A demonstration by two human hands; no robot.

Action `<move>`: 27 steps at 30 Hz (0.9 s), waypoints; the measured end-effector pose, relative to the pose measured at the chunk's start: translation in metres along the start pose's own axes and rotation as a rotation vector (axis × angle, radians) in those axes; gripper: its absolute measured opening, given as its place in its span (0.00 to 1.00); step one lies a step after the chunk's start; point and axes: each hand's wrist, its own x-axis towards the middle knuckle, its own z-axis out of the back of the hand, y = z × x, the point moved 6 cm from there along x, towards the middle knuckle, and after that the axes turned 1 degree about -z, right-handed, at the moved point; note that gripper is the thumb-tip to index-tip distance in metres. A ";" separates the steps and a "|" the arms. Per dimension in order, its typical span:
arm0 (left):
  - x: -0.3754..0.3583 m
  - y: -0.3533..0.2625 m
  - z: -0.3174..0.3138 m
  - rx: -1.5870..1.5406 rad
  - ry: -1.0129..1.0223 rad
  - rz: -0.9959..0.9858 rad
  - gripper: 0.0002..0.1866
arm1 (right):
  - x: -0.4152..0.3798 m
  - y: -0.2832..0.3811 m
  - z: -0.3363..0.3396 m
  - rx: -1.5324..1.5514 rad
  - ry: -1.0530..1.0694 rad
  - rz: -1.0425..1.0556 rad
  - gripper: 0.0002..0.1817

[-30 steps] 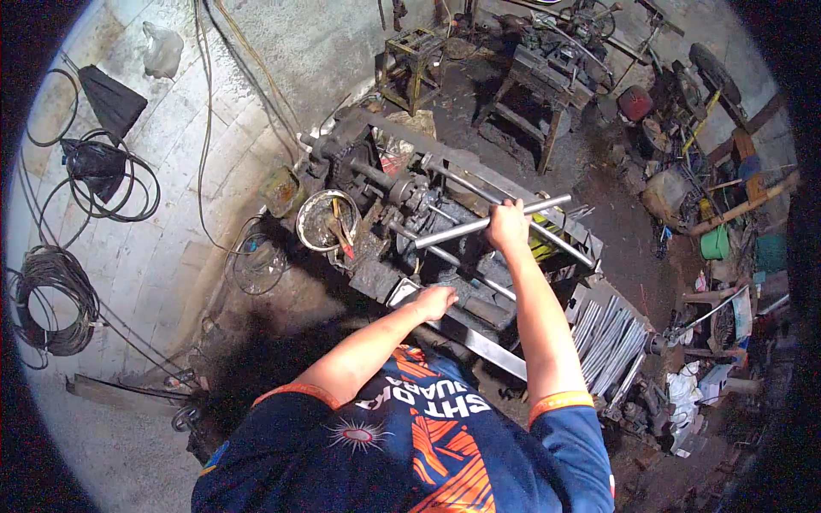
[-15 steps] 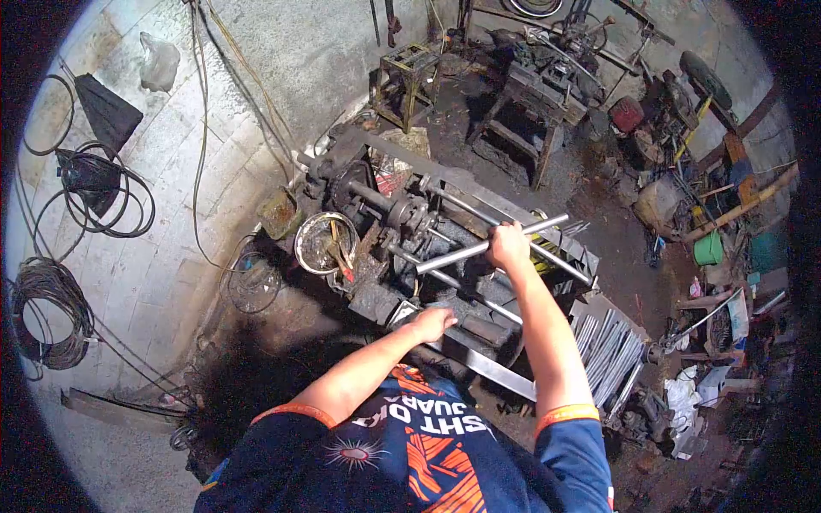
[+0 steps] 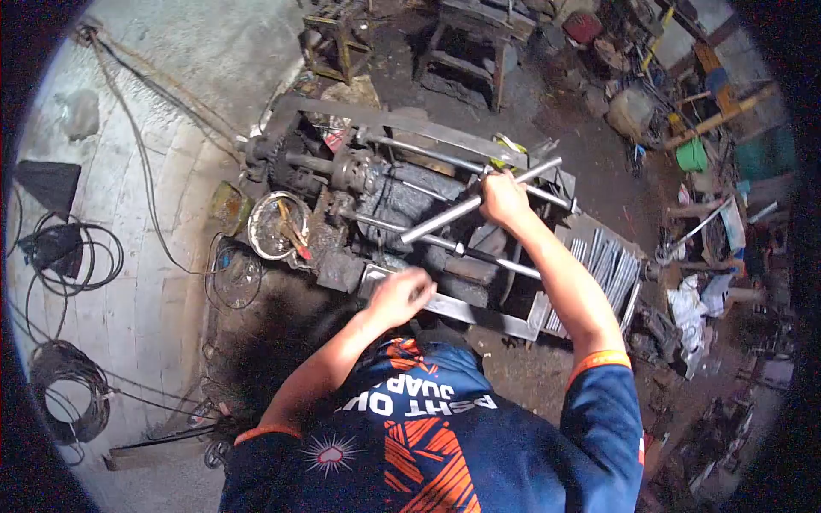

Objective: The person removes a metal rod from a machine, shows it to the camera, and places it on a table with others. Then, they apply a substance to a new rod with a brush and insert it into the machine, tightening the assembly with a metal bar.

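My right hand (image 3: pixel 505 200) is wrapped round a bright metal rod (image 3: pixel 443 219), held slanting above the machine. Below it lies the machine's frame (image 3: pixel 410 128), with long shafts and a dark chuck (image 3: pixel 352 171) at its left end. Near the machine's front edge is my left hand (image 3: pixel 402 297), fingers curled and blurred by motion; whether anything is inside them cannot be made out. A round tub (image 3: pixel 278 225) with a brush-like tool in it sits left of the chuck.
A stack of metal rods (image 3: pixel 609 278) lies at the machine's right end. Coiled cables (image 3: pixel 73 393) are at the left, a metal stand (image 3: pixel 342 43) and a wooden bench (image 3: pixel 466 64) behind. Clutter with a green container (image 3: pixel 691 156) fills the right side.
The view has shifted, so the machine appears higher and further left. My left hand has lifted slightly and turned. The rod stays in my right hand, a little more steeply slanted.
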 end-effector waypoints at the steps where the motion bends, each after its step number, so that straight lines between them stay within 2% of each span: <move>1: 0.014 -0.018 0.019 -0.012 -0.256 -0.150 0.10 | 0.000 -0.009 -0.006 -0.045 -0.023 0.054 0.13; 2: 0.031 -0.031 0.032 0.055 -0.367 -0.201 0.09 | -0.001 -0.021 -0.012 -0.034 -0.030 0.069 0.14; 3: 0.053 -0.044 0.044 0.131 -0.410 -0.190 0.13 | -0.003 -0.029 -0.015 -0.024 -0.040 0.089 0.15; 4: 0.075 -0.031 0.038 0.147 -0.361 -0.078 0.19 | -0.012 -0.028 0.000 0.028 0.046 0.095 0.17; 5: 0.093 -0.011 0.023 0.189 -0.209 0.091 0.20 | -0.017 -0.035 -0.002 0.028 0.049 0.095 0.17; 7: 0.109 0.025 -0.034 -0.295 0.515 0.575 0.17 | -0.029 -0.045 0.017 0.397 -0.226 0.175 0.20; 8: 0.114 0.032 -0.042 -0.363 0.588 0.594 0.15 | -0.037 -0.055 0.019 0.554 -0.274 0.098 0.21; 9: 0.116 0.032 -0.048 -0.433 0.661 0.614 0.14 | -0.038 -0.067 0.014 0.687 -0.411 -0.032 0.25; 11: 0.116 0.034 -0.054 -0.401 0.657 0.635 0.13 | -0.046 -0.085 0.006 0.605 -0.748 -0.315 0.34; 12: 0.117 0.034 -0.054 -0.353 0.591 0.587 0.13 | -0.035 -0.095 -0.005 0.813 -0.719 -0.413 0.42; 13: 0.119 0.034 -0.054 -0.302 0.524 0.536 0.13 | -0.026 -0.096 -0.005 0.820 -0.711 -0.417 0.42; 15: 0.117 0.029 -0.057 -0.269 0.472 0.516 0.14 | -0.002 -0.101 -0.023 1.753 -0.567 -0.492 0.42; 16: 0.111 0.026 -0.060 -0.370 0.500 0.590 0.16 | 0.006 -0.101 -0.019 1.838 -0.614 -0.534 0.35; 17: 0.107 0.023 -0.064 -0.473 0.525 0.664 0.17 | 0.025 -0.115 -0.036 1.815 -0.523 -0.489 0.37; 18: 0.108 0.026 -0.067 -0.334 0.487 0.607 0.18 | 0.038 -0.128 -0.051 1.616 -0.718 -0.524 0.27; 19: 0.107 0.028 -0.070 -0.336 0.484 0.617 0.18 | 0.039 -0.130 -0.048 1.406 -0.900 -0.553 0.17; 20: 0.108 0.031 -0.070 -0.332 0.464 0.602 0.18 | 0.041 -0.133 -0.057 1.445 -0.875 -0.608 0.17; 23: 0.109 0.029 -0.069 -0.355 0.433 0.575 0.17 | 0.029 -0.115 -0.027 1.391 -0.846 -0.652 0.19; 24: 0.110 0.027 -0.071 -0.412 0.397 0.527 0.15 | 0.028 -0.109 -0.022 1.536 -0.757 -0.679 0.21; 25: 0.109 0.024 -0.074 -0.468 0.363 0.480 0.14 | 0.033 -0.113 -0.027 1.538 -0.742 -0.682 0.21; 27: 0.101 0.006 -0.090 -0.493 0.260 0.544 0.11 | 0.049 -0.122 -0.036 1.456 -0.596 -0.636 0.22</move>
